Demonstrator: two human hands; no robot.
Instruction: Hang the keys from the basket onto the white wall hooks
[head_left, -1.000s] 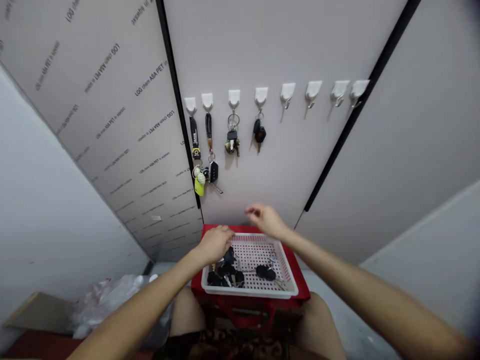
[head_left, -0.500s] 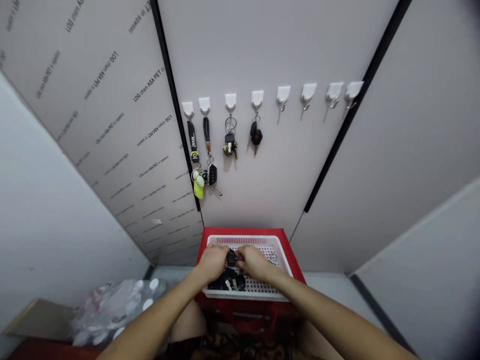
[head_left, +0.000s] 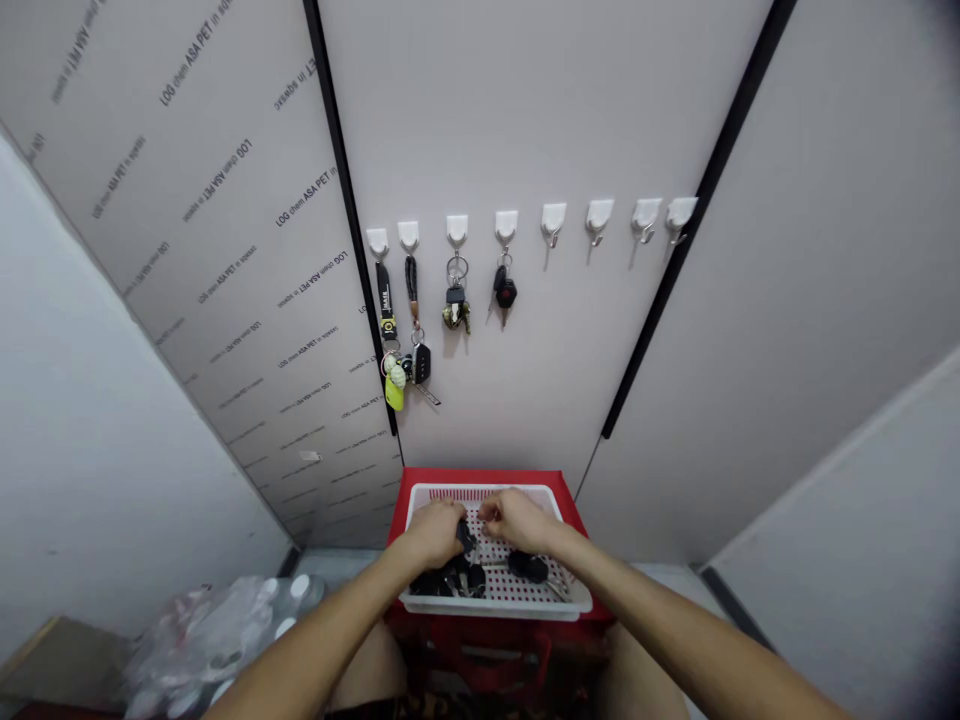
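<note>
Head view: left hand [head_left: 433, 535] pinches a black key [head_left: 466, 538] inside the white basket [head_left: 495, 606], left of its middle. The right hand [head_left: 523, 520] touches it, grip unclear. Key likely light, rigid; best held by its plastic head.

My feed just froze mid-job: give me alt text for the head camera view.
Both hands are in a white perforated basket of black keys on a red stand: the left hand grips a black key, the right hand close beside it. Of eight white wall hooks above, the left four carry key sets, the right four are bare.
</note>
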